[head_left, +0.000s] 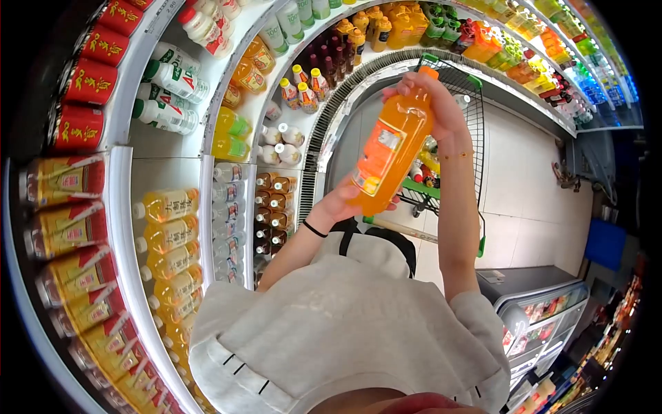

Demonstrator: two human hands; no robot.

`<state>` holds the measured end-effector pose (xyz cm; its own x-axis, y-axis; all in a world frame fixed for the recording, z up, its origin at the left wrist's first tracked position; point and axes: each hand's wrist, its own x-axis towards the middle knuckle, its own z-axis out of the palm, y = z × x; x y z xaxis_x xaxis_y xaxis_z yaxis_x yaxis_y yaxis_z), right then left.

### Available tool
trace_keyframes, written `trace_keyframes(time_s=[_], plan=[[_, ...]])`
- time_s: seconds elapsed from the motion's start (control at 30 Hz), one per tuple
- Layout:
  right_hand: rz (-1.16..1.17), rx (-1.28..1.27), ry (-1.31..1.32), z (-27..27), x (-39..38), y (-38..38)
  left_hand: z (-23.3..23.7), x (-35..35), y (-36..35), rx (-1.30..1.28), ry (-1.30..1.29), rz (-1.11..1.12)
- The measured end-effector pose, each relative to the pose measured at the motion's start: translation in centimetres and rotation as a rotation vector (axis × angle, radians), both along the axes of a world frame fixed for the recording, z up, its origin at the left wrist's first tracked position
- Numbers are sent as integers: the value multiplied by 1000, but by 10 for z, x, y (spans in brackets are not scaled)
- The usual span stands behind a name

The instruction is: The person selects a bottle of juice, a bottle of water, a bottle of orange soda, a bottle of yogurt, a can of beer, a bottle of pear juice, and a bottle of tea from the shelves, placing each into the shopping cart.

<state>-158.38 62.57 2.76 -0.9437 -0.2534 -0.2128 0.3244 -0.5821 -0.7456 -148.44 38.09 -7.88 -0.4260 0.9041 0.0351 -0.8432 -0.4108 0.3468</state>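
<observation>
A large bottle of orange drink (407, 134) with an orange cap and an orange label is held tilted in front of my body. My right hand (441, 100) wraps round its neck and shoulder, just below the cap. Around the base, my left hand (341, 201) is closed, with a black band on the wrist. Beyond the bottle stands a shopping cart (476, 148) of black wire with green trim, partly hidden by the bottle and my right arm. Several packaged goods (429, 165) lie inside the cart.
Curving shelves run along my left and ahead, with red cans (89, 83), yellow drink bottles (169, 238), white bottles (169, 81) and small brown bottles (279, 201). A glass-sided display case (552, 310) stands at the right. Tiled floor (527, 186) lies beyond the cart.
</observation>
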Motion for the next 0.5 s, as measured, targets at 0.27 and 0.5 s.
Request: trace_keyframes(time_s=[0.27,0.5], plan=[[-308,290,-32,28,72,35,50,63,55,-573,425,462],[-282,247,3,38,100,64,94,107,92,-958,899,634]])
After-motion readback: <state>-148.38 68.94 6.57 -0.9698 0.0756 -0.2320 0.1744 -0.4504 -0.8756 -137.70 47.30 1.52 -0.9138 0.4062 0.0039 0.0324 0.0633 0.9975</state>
